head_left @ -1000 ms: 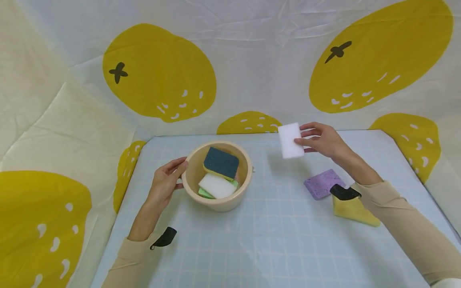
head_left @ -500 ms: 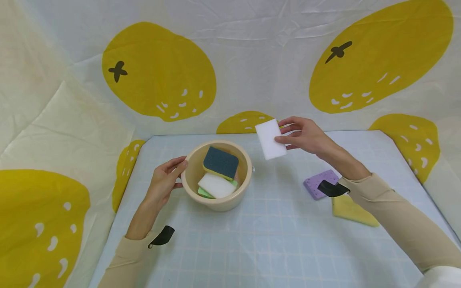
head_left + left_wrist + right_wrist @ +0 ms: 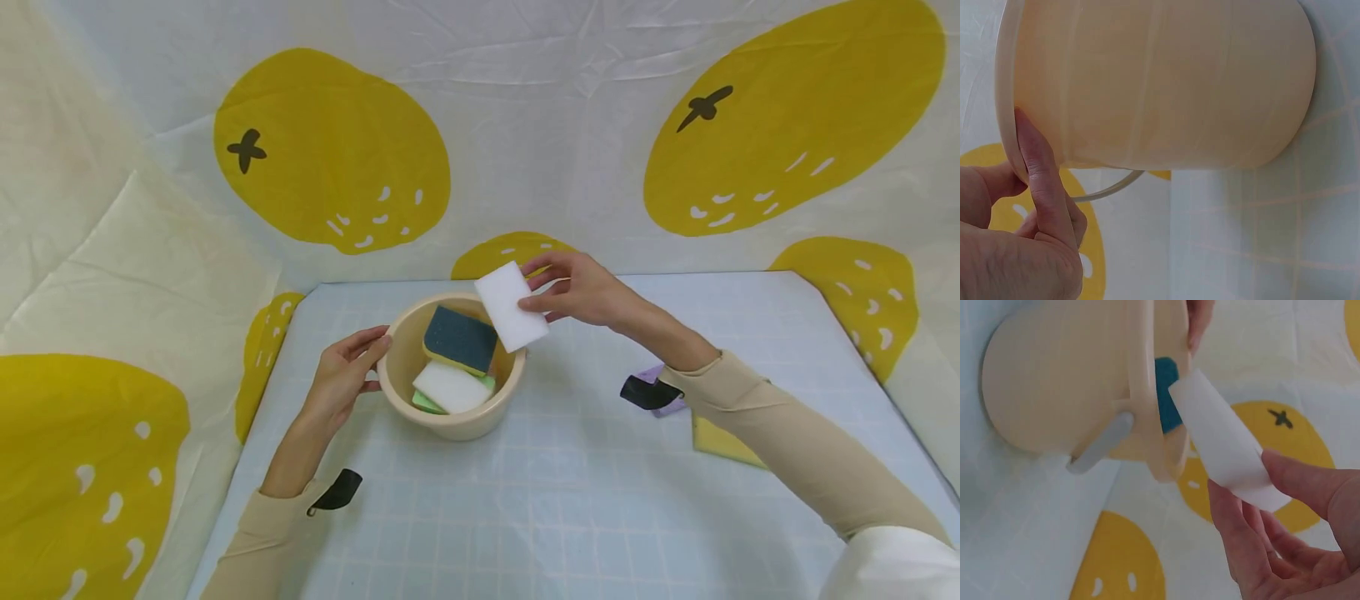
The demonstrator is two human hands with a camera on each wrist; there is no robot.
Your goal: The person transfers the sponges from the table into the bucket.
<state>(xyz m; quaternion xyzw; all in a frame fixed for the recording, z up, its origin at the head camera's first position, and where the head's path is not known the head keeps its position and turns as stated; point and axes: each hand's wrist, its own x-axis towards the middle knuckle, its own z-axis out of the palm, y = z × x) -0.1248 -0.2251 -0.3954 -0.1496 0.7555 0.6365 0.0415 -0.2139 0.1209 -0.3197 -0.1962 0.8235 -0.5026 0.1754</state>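
Note:
A cream bucket [image 3: 457, 427] stands on the table, left of the middle in the head view. My left hand [image 3: 341, 375] pinches its rim between thumb and fingers on the left side; the left wrist view has the thumb and fingers on either side of the rim. Inside the bucket lie a dark blue-green and yellow scouring sponge [image 3: 459, 337], a white sponge [image 3: 450, 387] and a green one [image 3: 426, 405] partly under it. My right hand [image 3: 581, 292] pinches another white sponge [image 3: 510, 307] by its edge, tilted, just above the bucket's right rim.
On the table's right side lie a purple sponge [image 3: 669, 407] and a yellow cloth or sponge [image 3: 727, 440], both partly hidden by the right forearm. The bucket's grey handle [image 3: 1100, 447] hangs down. A fabric backdrop with yellow fruit prints rises behind the table [image 3: 525, 517].
My right hand has carried the white sponge leftward from above the table to the bucket's right rim. The left hand and the bucket have stayed in place.

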